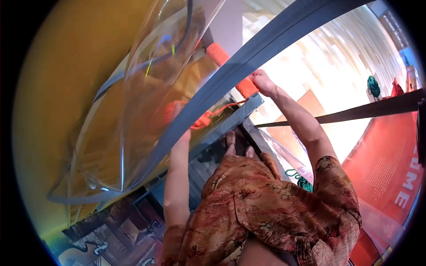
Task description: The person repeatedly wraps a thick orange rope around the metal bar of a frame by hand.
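Observation:
Orange yarn is wound in a thick, close wrap [246, 88] around a bar, and a second stretch of it shows beyond the grey strip that crosses my view. My right hand [262, 83] is closed at the side of this wrap, its fingertips partly hidden. Behind clear plastic, my left hand [184, 134] grips a loose bundle of orange yarn [202, 121]; the grey strip covers part of that hand. One orange strand runs from the bundle to the lower end of the wrap.
A grey-edged clear plastic sheet [151, 84] hangs close before me on the left, by a yellow wall [57, 111]. Green yarn [373, 86] lies on the pale floor [319, 48], with more green yarn [304, 182] nearer. A red lettered mat [386, 155] is at right.

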`<state>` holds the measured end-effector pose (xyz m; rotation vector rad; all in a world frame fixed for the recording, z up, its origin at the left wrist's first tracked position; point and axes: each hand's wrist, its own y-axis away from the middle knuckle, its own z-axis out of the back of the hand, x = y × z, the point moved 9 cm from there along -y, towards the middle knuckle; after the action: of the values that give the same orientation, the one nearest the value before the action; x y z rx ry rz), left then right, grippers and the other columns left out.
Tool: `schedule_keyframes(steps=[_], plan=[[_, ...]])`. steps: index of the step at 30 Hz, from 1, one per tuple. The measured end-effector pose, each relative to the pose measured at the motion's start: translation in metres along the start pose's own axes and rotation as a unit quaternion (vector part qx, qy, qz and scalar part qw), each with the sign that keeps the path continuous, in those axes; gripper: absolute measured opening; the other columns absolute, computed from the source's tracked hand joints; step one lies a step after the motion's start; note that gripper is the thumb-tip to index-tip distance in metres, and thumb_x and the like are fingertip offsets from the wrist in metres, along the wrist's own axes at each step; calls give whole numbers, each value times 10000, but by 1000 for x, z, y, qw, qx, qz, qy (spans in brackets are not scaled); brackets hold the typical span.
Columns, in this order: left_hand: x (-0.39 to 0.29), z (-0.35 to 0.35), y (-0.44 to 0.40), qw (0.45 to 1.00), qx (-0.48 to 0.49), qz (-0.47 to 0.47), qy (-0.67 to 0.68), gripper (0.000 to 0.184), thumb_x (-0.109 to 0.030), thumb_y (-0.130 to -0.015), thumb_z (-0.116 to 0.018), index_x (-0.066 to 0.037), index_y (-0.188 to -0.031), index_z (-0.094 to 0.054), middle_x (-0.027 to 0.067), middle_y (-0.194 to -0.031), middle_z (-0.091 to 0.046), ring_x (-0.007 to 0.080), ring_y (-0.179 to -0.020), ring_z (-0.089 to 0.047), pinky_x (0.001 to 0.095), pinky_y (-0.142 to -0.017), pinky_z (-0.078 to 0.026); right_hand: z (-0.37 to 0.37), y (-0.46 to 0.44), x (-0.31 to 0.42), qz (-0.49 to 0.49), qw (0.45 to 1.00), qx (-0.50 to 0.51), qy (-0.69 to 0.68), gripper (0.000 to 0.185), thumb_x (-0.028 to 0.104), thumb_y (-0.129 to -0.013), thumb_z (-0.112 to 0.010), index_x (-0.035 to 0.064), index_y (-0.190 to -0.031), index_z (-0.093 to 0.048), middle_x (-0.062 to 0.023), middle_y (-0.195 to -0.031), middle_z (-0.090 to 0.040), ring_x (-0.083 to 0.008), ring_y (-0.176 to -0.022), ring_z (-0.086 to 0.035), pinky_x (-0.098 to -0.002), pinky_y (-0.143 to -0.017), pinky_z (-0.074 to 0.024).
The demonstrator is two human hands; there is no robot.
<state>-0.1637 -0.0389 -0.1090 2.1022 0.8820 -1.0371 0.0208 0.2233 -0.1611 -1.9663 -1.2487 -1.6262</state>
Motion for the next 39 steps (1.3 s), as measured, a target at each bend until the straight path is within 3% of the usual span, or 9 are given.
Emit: schedule_keyframes(steps=[10, 12, 13, 16, 18, 24, 29, 34, 39], plan=[[163, -97, -77, 972, 38, 210, 103, 391, -410, -910, -412, -42, -981, -520, 115, -851, -582, 257, -853, -594, 417, -817, -504, -44, 4, -8, 8, 978, 190, 86, 438, 46, -818, -624, 21, -1244, -524, -42, -1091, -624, -108, -997, -572, -259, -882, -460], [172, -148, -67, 940, 234, 221, 110, 451, -461, -902, -383, -43, -1012, -511, 130, -908, -586, 271, -872, -598, 432, -783, -518, -37, 5, -1, 7, 979, 179, 100, 453, 63, -799, -642, 27, -1237, -532, -41, -1084, -624, -112, -994, -562, -260, -881, -450], [189, -132, -78, 950, 74, 264, 153, 470, -476, -899, -379, -39, -993, -523, 156, -937, -591, 289, -901, -604, 444, -747, -526, -34, 9, 5, 7, 979, 168, 115, 468, 79, -779, -660, 33, -1229, -541, -41, -1076, -624, -116, -990, -553, -261, -880, -439], [170, -153, -58, 957, 108, 242, 118, 510, -507, -898, -384, -32, -1012, -531, 159, -958, -594, 295, -919, -604, 453, -763, -525, -30, 14, 11, 4, 977, 151, 153, 499, 111, -740, -697, 46, -1215, -557, -40, -1062, -624, -124, -983, -534, -262, -877, -417], [157, -165, -37, 945, 117, 278, 127, 519, -511, -900, -396, -28, -1033, -531, 153, -955, -595, 293, -913, -602, 457, -773, -523, -14, 4, -12, -15, 924, 146, 352, 356, 116, -711, -709, 29, -1051, -648, -36, -940, -652, -129, -930, -554, -271, -828, -438], [151, -139, -31, 919, 181, 346, 59, 450, -411, -937, -423, -7, -1110, -519, 154, -970, -598, 278, -904, -598, 449, -785, -516, 56, 5, -5, -79, 991, -49, 96, 91, 47, -709, -689, -31, -732, -648, -82, -625, -631, -146, -505, -592, -269, -474, -477], [64, -89, -10, 962, -7, 111, -250, 198, -224, -896, -566, -33, -912, -618, 22, -764, -610, 79, -640, -553, 203, -562, -428, 89, 63, 63, -39, 985, -149, 77, 83, 36, -763, -643, -46, -767, -635, -52, -602, -595, -111, -472, -546, -235, -451, -457], [42, -125, 33, 960, 140, -56, -237, 131, -129, -902, -560, -18, -897, -628, 24, -729, -608, 69, -643, -559, 213, -573, -447, 88, 152, 160, 76, 978, -190, 38, 107, 86, -792, -646, -19, -792, -630, -39, -579, -574, -117, -479, -543, -239, -466, -441], [23, -206, 85, 757, 260, -369, -473, 159, -58, -755, -659, -32, -910, -636, 79, -924, -629, 227, -906, -602, 363, -815, -453, 66, 250, 273, 240, 955, -165, -60, 104, 96, -835, -618, 52, -838, -524, 49, -567, -424, -50, -454, -388, -181, -489, -370]])
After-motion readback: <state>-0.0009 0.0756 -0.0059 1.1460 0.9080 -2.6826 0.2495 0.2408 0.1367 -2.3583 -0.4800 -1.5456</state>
